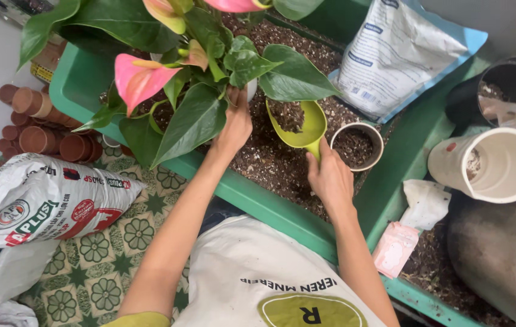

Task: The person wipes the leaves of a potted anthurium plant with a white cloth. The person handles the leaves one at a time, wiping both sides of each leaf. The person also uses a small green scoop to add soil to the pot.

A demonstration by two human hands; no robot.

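You see a lime-green scoop of dark brown soil over a green tray. The plant has deep green leaves and pink blooms. The floor has a green-and-cream flower pattern; the stacked pots at left are terracotta.

One lime-green plastic scoop; one small round soil-filled pot; one long green plastic trough; two printed soil bags; one white cylindrical container; three pink flower spathes visible.
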